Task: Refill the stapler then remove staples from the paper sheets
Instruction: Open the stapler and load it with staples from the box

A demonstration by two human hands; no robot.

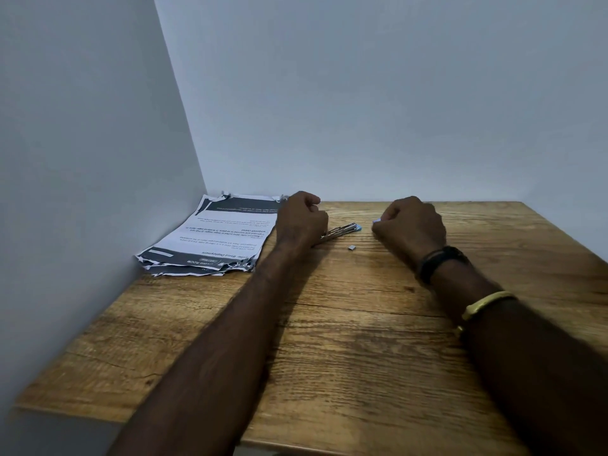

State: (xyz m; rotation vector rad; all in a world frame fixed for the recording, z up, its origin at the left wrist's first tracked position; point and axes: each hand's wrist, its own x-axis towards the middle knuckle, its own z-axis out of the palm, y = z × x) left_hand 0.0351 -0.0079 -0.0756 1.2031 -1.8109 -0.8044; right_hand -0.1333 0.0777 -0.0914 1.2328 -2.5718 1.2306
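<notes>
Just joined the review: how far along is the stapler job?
Early. Nothing looks finished. The left hand steadies the stapler, apparently opened, on the table; a small staple strip lies loose. The right hand pinches something small. The paper stack waits untouched.

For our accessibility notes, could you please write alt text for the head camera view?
A person's left hand steadies an opened stapler on a wooden table while the right hand is closed nearby; a small staple strip lies between them, with stapled paper sheets stacked at the far left.

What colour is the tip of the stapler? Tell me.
Blue: the stapler shows a small blue tip at its far end, clearest in the head view.
</notes>
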